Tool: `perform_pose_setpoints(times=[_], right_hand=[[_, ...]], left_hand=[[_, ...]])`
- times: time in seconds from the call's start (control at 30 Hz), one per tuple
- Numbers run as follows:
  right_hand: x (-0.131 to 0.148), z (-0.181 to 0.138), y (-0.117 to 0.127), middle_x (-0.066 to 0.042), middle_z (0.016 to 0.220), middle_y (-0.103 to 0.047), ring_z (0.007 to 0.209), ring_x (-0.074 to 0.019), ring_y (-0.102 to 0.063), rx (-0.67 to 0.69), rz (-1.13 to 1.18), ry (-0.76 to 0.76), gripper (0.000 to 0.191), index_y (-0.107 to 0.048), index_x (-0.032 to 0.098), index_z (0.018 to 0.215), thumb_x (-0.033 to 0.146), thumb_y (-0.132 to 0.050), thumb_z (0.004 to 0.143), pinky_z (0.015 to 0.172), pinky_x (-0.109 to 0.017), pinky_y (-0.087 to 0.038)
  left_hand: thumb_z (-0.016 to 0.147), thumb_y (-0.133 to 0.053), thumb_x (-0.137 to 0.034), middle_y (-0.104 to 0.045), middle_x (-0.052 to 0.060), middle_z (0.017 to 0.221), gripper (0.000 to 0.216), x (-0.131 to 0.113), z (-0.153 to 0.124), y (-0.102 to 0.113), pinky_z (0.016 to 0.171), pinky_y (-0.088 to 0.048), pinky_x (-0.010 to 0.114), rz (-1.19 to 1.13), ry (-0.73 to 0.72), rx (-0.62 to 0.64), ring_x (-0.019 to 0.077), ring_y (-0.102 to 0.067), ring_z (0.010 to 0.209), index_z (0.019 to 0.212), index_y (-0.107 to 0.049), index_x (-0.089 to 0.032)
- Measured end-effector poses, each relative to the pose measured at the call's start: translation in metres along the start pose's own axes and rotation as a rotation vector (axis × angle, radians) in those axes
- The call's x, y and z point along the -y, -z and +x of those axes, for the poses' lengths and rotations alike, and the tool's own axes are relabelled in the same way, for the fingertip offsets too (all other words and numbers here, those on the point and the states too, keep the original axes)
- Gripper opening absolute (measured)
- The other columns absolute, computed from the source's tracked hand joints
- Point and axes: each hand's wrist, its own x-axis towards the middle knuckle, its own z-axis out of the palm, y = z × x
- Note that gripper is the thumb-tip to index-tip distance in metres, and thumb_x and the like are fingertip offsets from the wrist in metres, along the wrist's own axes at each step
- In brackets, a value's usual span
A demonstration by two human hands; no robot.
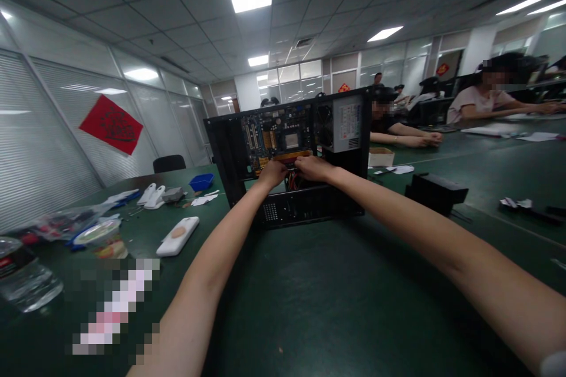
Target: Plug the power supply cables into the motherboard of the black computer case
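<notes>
- Left hand (274,173) and right hand (315,168) curl at the orange strip (290,156); clamped or not, I can't tell.
- Computer case (318,205) stands upright on the table (292,300), open towards me, likely for reach.

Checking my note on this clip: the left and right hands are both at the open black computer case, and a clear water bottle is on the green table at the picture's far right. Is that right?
One slip: the head view shows the clear water bottle at the far left. The left hand and right hand are both at the open black computer case, and the bottle is on the green table.
</notes>
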Motion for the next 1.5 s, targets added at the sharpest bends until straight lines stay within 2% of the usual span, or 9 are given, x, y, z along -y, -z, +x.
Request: perform_pose_setpoints(times=[0.4,0.6,0.7,0.97,1.27,1.5], right_hand=[[-0.001,0.006,0.002,-0.020,0.121,-0.074,0.112,-0.0303,-0.070,0.014,0.036,-0.060,0.030,-0.072,0.012,0.119,0.028,-0.060,0.097,0.089,-0.032,-0.052],[0.000,0.008,0.002,-0.022,0.116,-0.075,0.109,-0.0324,-0.072,0.018,0.026,-0.090,0.031,-0.074,0.011,0.117,0.029,-0.062,0.095,0.089,-0.035,-0.054],[0.001,0.006,0.001,-0.023,0.115,-0.075,0.109,-0.0329,-0.072,0.019,0.034,-0.097,0.030,-0.074,0.011,0.116,0.027,-0.061,0.096,0.088,-0.035,-0.053],[-0.012,-0.004,-0.009,-0.014,0.119,-0.077,0.111,-0.0229,-0.071,0.009,0.118,-0.140,0.034,-0.075,0.014,0.120,0.013,-0.049,0.098,0.089,-0.026,-0.050],[-0.008,-0.002,-0.007,-0.016,0.115,-0.077,0.108,-0.0249,-0.070,0.033,0.149,-0.204,0.033,-0.079,0.016,0.117,0.018,-0.054,0.096,0.090,-0.027,-0.049],[-0.008,-0.001,-0.005,-0.014,0.121,-0.076,0.110,-0.0243,-0.069,0.053,0.144,-0.252,0.034,-0.077,0.019,0.122,0.024,-0.057,0.095,0.091,-0.027,-0.049]], left_hand=[[0.098,-0.056,-0.023,-0.079,0.012,0.107,0.029,-0.007,-0.001,0.002,0.088,-0.052,0.029,0.030,0.006,0.000,0.0232,-0.073,0.101,0.109,-0.082,-0.017],[0.102,-0.048,-0.029,-0.078,0.015,0.109,0.036,-0.018,-0.007,0.006,0.085,-0.054,0.037,0.132,0.048,0.017,0.0310,-0.073,0.104,0.113,-0.081,-0.021],[0.102,-0.047,-0.029,-0.078,0.015,0.109,0.037,-0.022,-0.008,0.010,0.085,-0.055,0.038,0.142,0.064,0.025,0.0316,-0.073,0.105,0.112,-0.082,-0.022],[0.100,-0.048,-0.031,-0.078,0.013,0.108,0.036,-0.024,-0.010,0.011,0.088,-0.056,0.037,0.107,0.086,0.023,0.0299,-0.073,0.105,0.111,-0.082,-0.023],[0.101,-0.048,-0.035,-0.078,0.015,0.111,0.038,-0.025,-0.009,0.009,0.089,-0.057,0.040,0.136,0.113,0.023,0.0315,-0.073,0.108,0.117,-0.080,-0.022],[0.096,-0.050,-0.030,-0.077,0.016,0.109,0.035,-0.034,-0.007,0.014,0.089,-0.057,0.043,0.137,0.147,0.022,0.0340,-0.073,0.106,0.106,-0.081,-0.019]])
